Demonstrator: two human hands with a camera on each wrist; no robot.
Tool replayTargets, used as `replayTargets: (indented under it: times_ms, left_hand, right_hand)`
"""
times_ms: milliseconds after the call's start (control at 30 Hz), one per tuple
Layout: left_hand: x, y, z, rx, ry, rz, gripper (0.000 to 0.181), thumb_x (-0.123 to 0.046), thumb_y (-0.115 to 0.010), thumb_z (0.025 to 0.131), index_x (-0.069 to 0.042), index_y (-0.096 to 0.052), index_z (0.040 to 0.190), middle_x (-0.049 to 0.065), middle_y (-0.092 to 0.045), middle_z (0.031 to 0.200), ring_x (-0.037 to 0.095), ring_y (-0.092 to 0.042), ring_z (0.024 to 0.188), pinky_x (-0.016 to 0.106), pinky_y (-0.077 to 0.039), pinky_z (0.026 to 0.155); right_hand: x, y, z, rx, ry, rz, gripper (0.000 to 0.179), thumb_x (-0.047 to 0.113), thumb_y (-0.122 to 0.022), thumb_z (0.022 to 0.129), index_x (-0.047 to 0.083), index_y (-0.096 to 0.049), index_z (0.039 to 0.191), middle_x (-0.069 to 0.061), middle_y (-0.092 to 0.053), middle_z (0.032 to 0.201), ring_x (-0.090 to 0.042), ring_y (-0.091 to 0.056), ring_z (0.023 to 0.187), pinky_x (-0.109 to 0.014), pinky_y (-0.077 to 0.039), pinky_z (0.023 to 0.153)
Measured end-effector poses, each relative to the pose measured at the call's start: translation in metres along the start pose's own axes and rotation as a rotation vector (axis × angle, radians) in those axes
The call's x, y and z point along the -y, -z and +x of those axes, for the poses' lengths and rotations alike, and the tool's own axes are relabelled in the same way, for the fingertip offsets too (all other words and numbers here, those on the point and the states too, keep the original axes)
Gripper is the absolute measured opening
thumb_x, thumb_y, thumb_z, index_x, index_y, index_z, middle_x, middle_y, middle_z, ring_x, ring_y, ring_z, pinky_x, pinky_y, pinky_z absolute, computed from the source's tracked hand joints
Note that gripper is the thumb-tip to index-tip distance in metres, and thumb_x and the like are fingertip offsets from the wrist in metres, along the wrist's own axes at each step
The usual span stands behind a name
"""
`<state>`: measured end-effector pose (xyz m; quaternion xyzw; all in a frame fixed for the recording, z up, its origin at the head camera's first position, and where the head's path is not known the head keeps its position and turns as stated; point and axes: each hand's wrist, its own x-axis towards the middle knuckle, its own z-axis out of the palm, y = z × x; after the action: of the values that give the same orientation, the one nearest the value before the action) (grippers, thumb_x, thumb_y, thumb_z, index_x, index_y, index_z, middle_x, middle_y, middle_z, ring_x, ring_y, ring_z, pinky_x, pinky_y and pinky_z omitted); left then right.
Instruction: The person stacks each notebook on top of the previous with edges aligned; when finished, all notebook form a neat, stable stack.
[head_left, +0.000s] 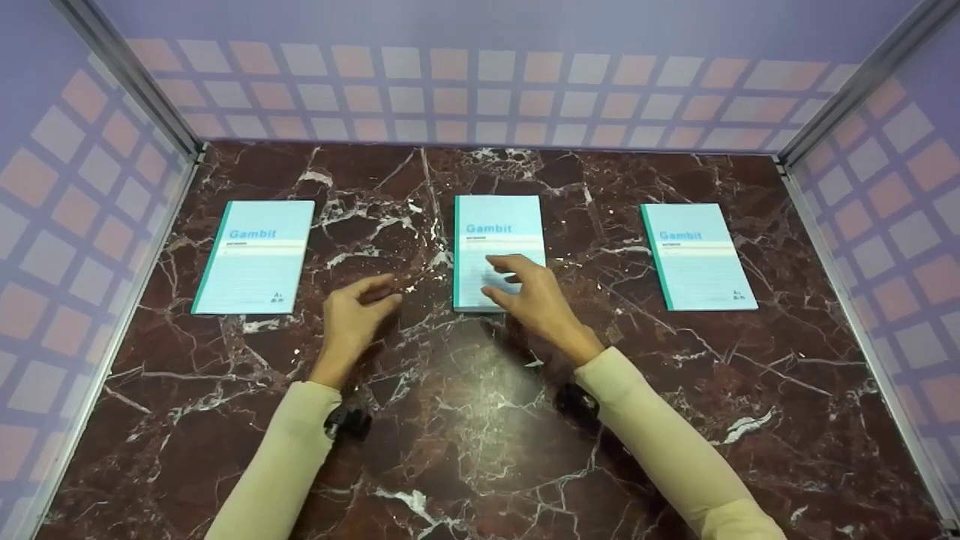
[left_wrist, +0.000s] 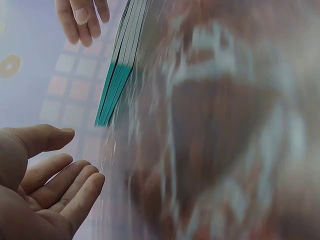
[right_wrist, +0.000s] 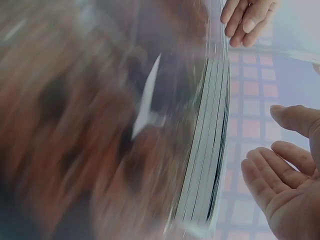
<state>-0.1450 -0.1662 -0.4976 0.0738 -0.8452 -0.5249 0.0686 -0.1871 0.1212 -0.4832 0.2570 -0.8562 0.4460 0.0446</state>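
Note:
Three light-blue notebooks marked "Gambit", each with a green spine, lie face up in a row: a left notebook (head_left: 259, 262), a middle notebook (head_left: 499, 214) and a right notebook (head_left: 697, 262). Over the lower right part of the middle one hovers my right hand (head_left: 536, 296), fingers loosely bent with nothing in them. My left hand (head_left: 356, 319) is above the table between the left and middle notebooks, thumb and fingers apart and holding nothing. In the right wrist view the page edges (right_wrist: 202, 145) show a stack of several; the left wrist view shows their green spines (left_wrist: 117, 82).
The table (head_left: 450, 465) has a dark red marbled, glossy top. Panels with pink and white squares enclose it: a back wall (head_left: 480, 97), a left wall (head_left: 45, 247) and a right wall (head_left: 900, 225). A small black camera (head_left: 349, 422) sits at the left wrist.

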Motion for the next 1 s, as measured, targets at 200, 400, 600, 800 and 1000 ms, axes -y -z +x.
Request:
replayTargets:
  times_ms: [200, 400, 600, 800, 1000]
  left_hand:
    - [0.01, 0.034, 0.001, -0.06, 0.026, 0.01, 0.036, -0.007, -0.083, 0.093, -0.001, -0.075, 0.128, 0.017, -0.076, 0.122, 0.031, -0.075, 0.11, 0.028, -0.06, 0.093]
    - [0.018, 0.061, -0.001, -0.127, 0.033, 0.012, 0.035, -0.009, -0.08, 0.096, -0.001, -0.074, 0.13, 0.017, -0.075, 0.124, 0.032, -0.074, 0.111, 0.012, -0.055, 0.081]
    - [0.024, 0.083, 0.001, -0.183, 0.048, 0.029, 0.038, -0.015, -0.08, 0.097, -0.003, -0.074, 0.133, 0.016, -0.074, 0.128, 0.03, -0.072, 0.116, 0.014, -0.055, 0.079]
    - [0.035, 0.106, 0.002, -0.24, 0.105, 0.003, 0.044, -0.019, -0.081, 0.097, -0.005, -0.072, 0.137, 0.016, -0.071, 0.133, 0.032, -0.072, 0.118, 0.018, -0.059, 0.084]
    - [0.052, 0.125, 0.001, -0.294, 0.16, 0.008, 0.048, -0.02, -0.082, 0.096, -0.007, -0.069, 0.141, 0.015, -0.067, 0.141, 0.032, -0.067, 0.127, 0.024, -0.058, 0.096]
  right_hand:
    - [0.016, -0.027, 0.018, 0.067, 0.007, 0.076, 0.047, 0.006, -0.08, 0.096, -0.007, -0.064, 0.138, -0.022, -0.067, 0.135, -0.037, -0.068, 0.119, -0.04, -0.058, 0.102]
    - [0.028, -0.055, 0.033, 0.127, -0.047, 0.115, 0.05, 0.008, -0.08, 0.095, -0.006, -0.062, 0.14, -0.021, -0.067, 0.136, -0.037, -0.068, 0.121, -0.039, -0.056, 0.106]
    - [0.04, -0.079, 0.044, 0.196, -0.135, 0.094, 0.055, 0.015, -0.08, 0.096, 0.001, -0.06, 0.146, -0.014, -0.065, 0.143, -0.029, -0.062, 0.131, -0.033, -0.047, 0.114]
    - [0.048, -0.11, 0.052, 0.243, -0.176, 0.122, 0.057, 0.016, -0.08, 0.097, 0.004, -0.059, 0.149, -0.013, -0.064, 0.145, -0.025, -0.062, 0.131, -0.027, -0.048, 0.111]
    - [0.053, -0.135, 0.059, 0.232, -0.217, 0.193, 0.055, 0.014, -0.08, 0.097, 0.003, -0.06, 0.147, -0.013, -0.068, 0.138, -0.021, -0.066, 0.123, -0.019, -0.052, 0.102]
